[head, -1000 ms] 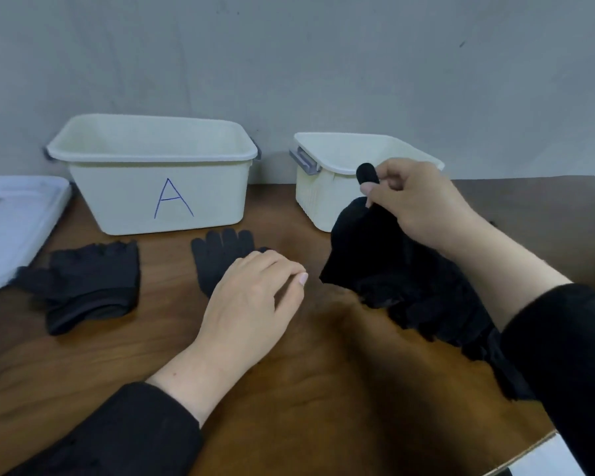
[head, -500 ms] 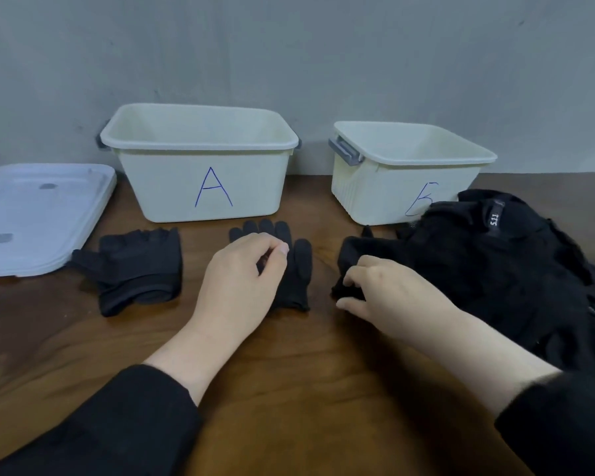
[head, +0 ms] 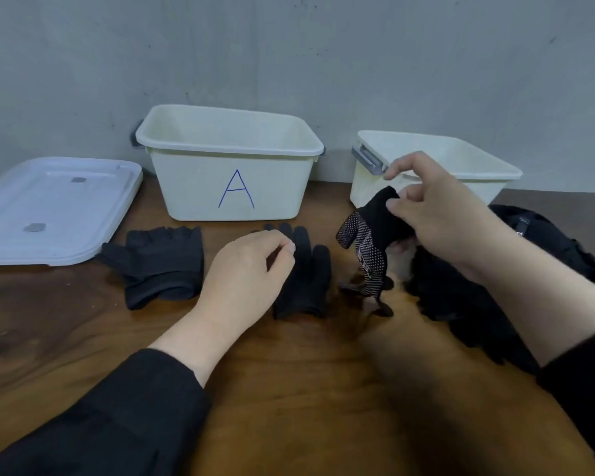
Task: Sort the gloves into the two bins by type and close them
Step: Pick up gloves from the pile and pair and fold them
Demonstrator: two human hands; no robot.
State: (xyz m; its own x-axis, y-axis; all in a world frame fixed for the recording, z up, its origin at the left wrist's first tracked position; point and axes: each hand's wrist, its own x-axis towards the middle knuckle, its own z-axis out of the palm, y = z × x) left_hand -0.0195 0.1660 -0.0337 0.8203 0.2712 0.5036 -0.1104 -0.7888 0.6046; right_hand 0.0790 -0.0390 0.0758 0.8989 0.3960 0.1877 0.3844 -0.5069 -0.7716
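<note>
**Kid:** What is your right hand (head: 440, 214) doing?

**Helper:** Your right hand pinches a black glove with white dots (head: 371, 242) at its top end. The thumb and fingers are curled on the cloth. The glove hangs down from your hand, and its low end is at the wooden table (head: 289, 389).

**Kid:** And your left hand (head: 244, 273)?

**Helper:** Your left hand has its fingers curled in loosely, with the thumb tip at the first finger. It holds nothing that I can see. It sits on top of a plain dark glove (head: 306, 273) that lies flat just under and to the right of it.

**Kid:** What else is near?

**Helper:** A folded dark glove (head: 162, 262) lies just left of your left hand. A heap of black gloves (head: 478, 304) lies under your right arm. One has a small tag (head: 521, 226), but it is too blurry to read.

**Kid:** Any letters?

**Helper:** Yes. The bin (head: 231, 159) behind your left hand has a big blue "A" on its front. The second bin (head: 461, 166) is behind your right hand, and your hand hides its front. Both bins are open. A white lid (head: 49, 207) lies flat far to the left of your left hand.
</note>
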